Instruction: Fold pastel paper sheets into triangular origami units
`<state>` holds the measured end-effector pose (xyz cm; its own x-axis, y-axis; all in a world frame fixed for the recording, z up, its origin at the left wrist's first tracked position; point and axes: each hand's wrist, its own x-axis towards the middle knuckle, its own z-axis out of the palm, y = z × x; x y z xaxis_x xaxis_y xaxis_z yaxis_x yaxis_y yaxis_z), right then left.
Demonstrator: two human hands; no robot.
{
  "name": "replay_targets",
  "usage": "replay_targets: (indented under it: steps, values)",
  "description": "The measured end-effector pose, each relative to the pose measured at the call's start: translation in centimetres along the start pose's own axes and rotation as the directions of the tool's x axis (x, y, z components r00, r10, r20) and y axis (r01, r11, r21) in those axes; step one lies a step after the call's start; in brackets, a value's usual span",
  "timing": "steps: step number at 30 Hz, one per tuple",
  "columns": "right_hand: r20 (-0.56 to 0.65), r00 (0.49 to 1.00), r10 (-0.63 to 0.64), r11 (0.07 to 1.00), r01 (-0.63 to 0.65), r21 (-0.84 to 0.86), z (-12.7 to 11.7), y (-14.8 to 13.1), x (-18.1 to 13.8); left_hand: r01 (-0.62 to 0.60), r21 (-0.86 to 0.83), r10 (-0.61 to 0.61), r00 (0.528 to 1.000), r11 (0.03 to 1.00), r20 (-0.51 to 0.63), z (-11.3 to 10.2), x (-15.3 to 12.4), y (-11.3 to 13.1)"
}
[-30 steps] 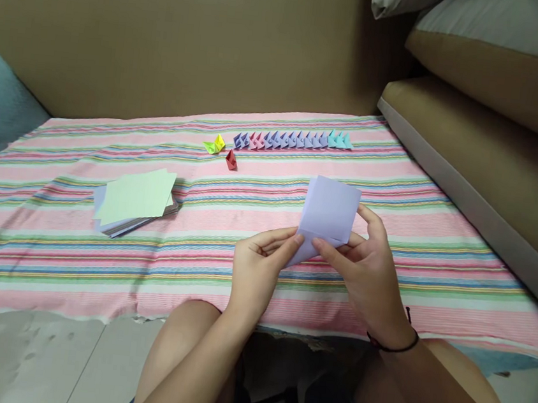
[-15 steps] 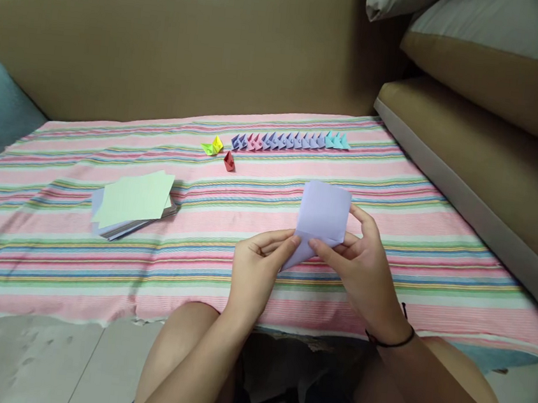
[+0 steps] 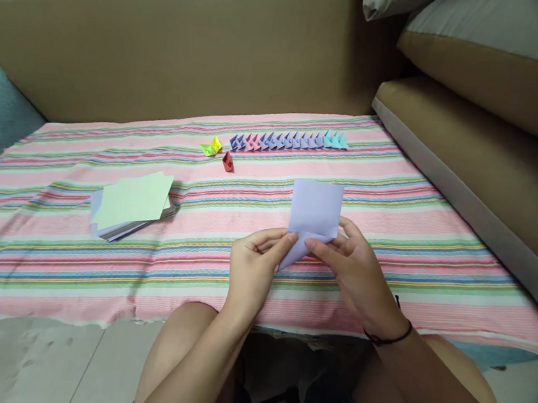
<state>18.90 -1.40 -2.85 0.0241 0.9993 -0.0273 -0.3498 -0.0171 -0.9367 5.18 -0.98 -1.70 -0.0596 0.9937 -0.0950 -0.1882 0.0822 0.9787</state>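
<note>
I'd keep my left hand (image 3: 253, 265) and right hand (image 3: 356, 271) pinched on the lilac sheet (image 3: 315, 211) (edges aligned), creasing its near corner firmly.

Readable text: none anywhere in view.
Lilac paper (image 3: 315, 207): blank, no print.
Paper stack (image 3: 131, 203): plain sheets, no labels or numbers.

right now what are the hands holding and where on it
A lilac paper sheet, pinched by both hands at its folded lower edge: left hand at the lower left corner, right hand at the lower right.
</note>
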Motion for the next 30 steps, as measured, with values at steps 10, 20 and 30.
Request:
replay_targets:
  steps: [10, 20, 30]
  values:
    - [0.043, 0.997, 0.065, 0.998, -0.065, 0.004, 0.1, 0.1, -0.1, 0.054, -0.035, -0.054, 0.999, 0.998, 0.007, 0.0, 0.1, 0.1]
    - [0.021, 0.992, 0.124, 0.992, -0.125, 0.023, 0.1, 0.4, 0.1, 0.024, -0.007, -0.024, 0.997, 1.000, 0.071, 0.0, 0.1, 0.1]
    - [-0.036, 0.997, -0.071, 0.991, 0.066, -0.115, -0.1, 0.9, 0.4, -0.027, -0.005, 0.027, 1.000, 1.000, 0.016, -0.2, 0.3, 0.1]
